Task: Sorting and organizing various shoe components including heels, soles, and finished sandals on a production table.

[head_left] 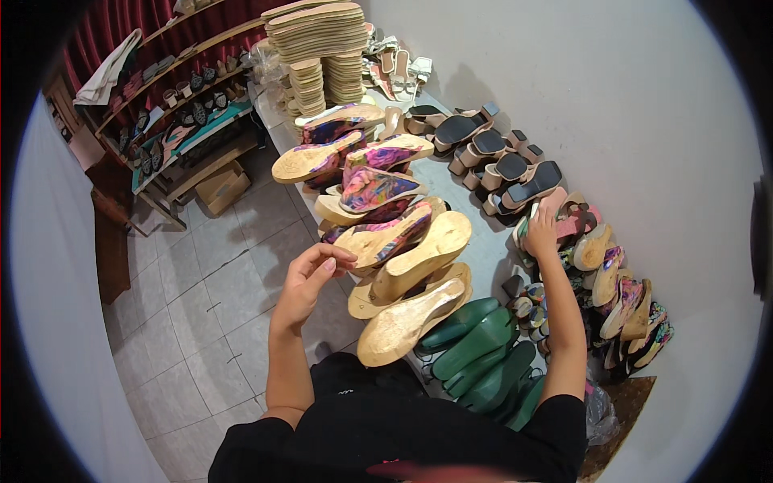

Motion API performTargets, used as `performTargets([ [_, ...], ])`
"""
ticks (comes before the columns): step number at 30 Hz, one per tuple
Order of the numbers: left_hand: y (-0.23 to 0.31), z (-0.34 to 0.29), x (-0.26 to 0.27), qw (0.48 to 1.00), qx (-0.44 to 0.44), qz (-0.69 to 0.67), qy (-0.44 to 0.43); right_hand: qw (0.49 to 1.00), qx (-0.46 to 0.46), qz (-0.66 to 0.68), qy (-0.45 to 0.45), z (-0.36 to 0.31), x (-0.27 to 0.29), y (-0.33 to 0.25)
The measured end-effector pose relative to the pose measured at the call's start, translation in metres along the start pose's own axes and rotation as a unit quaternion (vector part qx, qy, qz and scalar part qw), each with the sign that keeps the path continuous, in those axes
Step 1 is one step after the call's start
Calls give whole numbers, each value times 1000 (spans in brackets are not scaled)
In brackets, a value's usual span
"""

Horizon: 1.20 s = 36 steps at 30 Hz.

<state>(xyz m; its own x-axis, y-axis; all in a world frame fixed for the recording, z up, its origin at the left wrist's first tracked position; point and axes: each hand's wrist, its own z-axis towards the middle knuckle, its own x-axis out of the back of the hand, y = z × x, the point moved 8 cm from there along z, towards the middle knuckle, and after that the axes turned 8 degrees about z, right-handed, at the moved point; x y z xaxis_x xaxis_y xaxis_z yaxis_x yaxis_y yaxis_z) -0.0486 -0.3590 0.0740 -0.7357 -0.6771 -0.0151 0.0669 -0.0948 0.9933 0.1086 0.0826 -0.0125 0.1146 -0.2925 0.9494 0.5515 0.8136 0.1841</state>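
Note:
My left hand is raised at the table's left edge, holding nothing, its fingers bent and thumb apart. Its fingertips are right beside a wedge shoe sole with purple floral fabric. Far to the right, my right hand reaches down onto a light sandal in the row by the wall, fingers closed over it; the hand covers most of it. Near me lie bare tan wedge soles and several dark green shoe lasts. More floral-covered wedges are piled behind them.
Black-soled block-heel sandals line the wall, with pink sandals and floral wedges nearer. Stacked insoles rise at the table's far end. A shoe rack and cardboard box stand left, across the tiled floor.

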Motion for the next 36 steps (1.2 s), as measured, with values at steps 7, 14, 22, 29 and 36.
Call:
performTargets([
  [7,21,4,105,997,-66,-32,7,999,-28,10,-29,37,119,-87],
  [14,36,-2,291,981,-109,-75,145,976,-14,193,-97,99,187,-225],
  [22,31,55,329,992,-77,-92,45,951,-36,244,-185,137,198,-295],
  [29,44,148,304,988,-103,-66,-90,925,-90,320,-184,186,189,-265],
  [36,30,249,304,979,-119,-40,-163,916,-109,318,-220,279,154,-262],
])
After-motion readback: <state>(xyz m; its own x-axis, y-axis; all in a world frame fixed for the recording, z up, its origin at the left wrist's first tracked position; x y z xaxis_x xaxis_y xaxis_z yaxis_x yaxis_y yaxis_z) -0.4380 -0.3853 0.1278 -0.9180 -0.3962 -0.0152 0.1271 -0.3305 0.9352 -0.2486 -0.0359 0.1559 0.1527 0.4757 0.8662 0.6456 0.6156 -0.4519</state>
